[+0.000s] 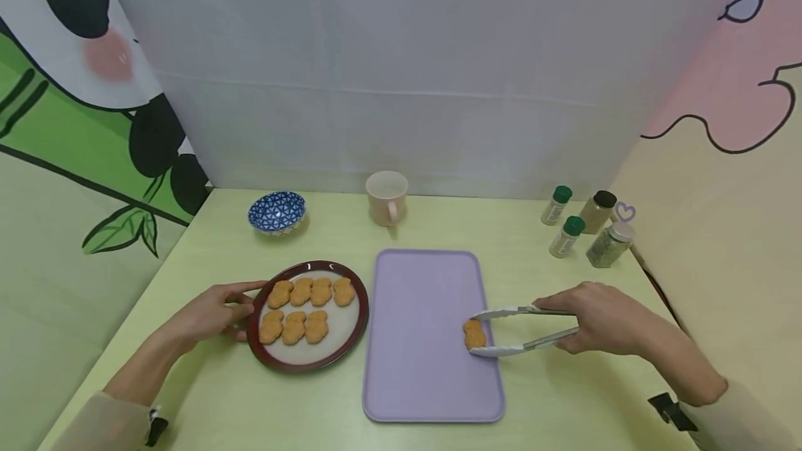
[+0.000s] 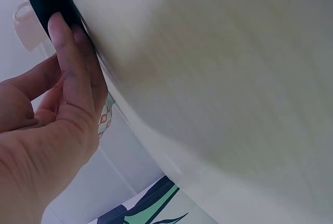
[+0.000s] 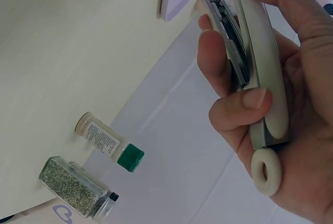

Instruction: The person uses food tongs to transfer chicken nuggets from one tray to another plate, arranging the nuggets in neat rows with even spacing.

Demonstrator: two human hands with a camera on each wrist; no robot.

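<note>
In the head view my left hand grips the left rim of a round plate with a brown border. On the plate, several golden-brown nuggets lie in two rows. The left wrist view shows fingers of this hand against the plate's dark edge. My right hand holds a pair of metal tongs with pale tips. Between those tips is one nugget, over the right part of a lavender tray; whether it touches the tray I cannot tell. The right wrist view shows fingers curled round the tongs' handle.
A blue patterned bowl and a pale pink mug stand at the back. To the back right are several seasoning jars, among them one with a green cap and one of dried herbs. A white sheet hangs behind the table.
</note>
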